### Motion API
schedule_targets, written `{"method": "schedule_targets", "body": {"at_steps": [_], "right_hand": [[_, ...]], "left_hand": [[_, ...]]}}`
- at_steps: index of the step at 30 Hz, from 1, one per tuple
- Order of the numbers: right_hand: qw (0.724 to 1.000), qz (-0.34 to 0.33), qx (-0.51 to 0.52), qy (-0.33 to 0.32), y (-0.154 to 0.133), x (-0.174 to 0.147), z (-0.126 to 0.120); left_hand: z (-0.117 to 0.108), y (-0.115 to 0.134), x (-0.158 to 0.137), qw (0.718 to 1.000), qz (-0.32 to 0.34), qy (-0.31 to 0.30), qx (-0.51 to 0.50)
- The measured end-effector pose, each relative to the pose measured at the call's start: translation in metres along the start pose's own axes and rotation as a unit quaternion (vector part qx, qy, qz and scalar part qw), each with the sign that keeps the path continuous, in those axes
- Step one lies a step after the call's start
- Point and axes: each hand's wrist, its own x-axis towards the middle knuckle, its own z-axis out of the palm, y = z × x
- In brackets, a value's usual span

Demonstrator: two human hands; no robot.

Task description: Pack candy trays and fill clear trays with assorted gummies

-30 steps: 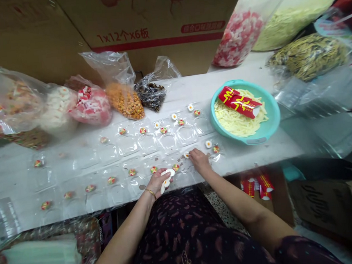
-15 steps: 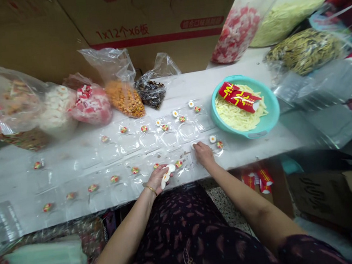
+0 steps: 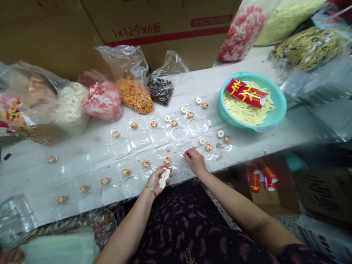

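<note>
A small stack of white fried-egg pieces [image 3: 164, 179] with orange centres lies in my left hand [image 3: 155, 181], whose fingers are closed around it near the front edge. To its right, my right hand [image 3: 195, 162] is pinched over the clear plastic tray [image 3: 177, 150]. A pale speck shows at its fingertips, too small to make out. Round pizza-like pieces [image 3: 166, 160] sit singly in several tray compartments. Beside some of them on the right lie fried-egg pieces, including one [image 3: 202, 140] just past my right hand.
A turquoise basin [image 3: 280, 106] holds pale strips and a red packet [image 3: 246, 93]. Clear bags of orange bits [image 3: 134, 95], dark bits [image 3: 160, 91] and pink pieces [image 3: 104, 101] line the back, before a cardboard box [image 3: 168, 46]. Stacked clear trays [image 3: 14, 218] lie at left.
My right hand has moved left along the near tray row, leaving a fried-egg piece in the compartment where it was. My left hand still holds its stack. The view has shifted slightly.
</note>
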Motion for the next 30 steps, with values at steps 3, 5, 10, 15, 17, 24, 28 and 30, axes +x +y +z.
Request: {"method": "schedule_targets", "body": {"at_steps": [3,5,10,15,17,24,28,30], "right_hand": [[0.972,-0.091,-0.198,-0.087,-0.001,0.005,0.008],[0.948,-0.125,-0.26,-0.133,-0.002,0.004,0.014],[0.933,-0.132,-0.292,-0.16,-0.004,0.003,0.017],[0.941,-0.124,-0.277,-0.15,-0.004,0.008,0.009],[0.944,-0.13,-0.27,-0.138,-0.002,0.009,0.006],[0.971,-0.131,-0.165,-0.115,-0.017,0.008,-0.002],[0.966,-0.2,0.042,-0.158,-0.06,-0.011,0.0],[0.95,-0.243,0.069,-0.186,-0.079,-0.021,0.004]], "left_hand": [[-0.02,0.002,-0.011,0.997,-0.01,-0.031,-0.069],[-0.027,0.001,-0.016,0.994,-0.009,-0.043,-0.103],[-0.029,0.0,-0.019,0.986,0.0,-0.058,-0.154],[-0.023,0.004,-0.018,0.985,0.009,-0.054,-0.163],[-0.022,0.005,-0.017,0.984,0.014,-0.051,-0.169],[-0.018,0.01,-0.01,0.982,0.031,-0.04,-0.184],[-0.012,0.01,-0.004,0.978,0.065,0.004,-0.198],[-0.009,0.009,-0.001,0.976,0.079,0.03,-0.199]]}}
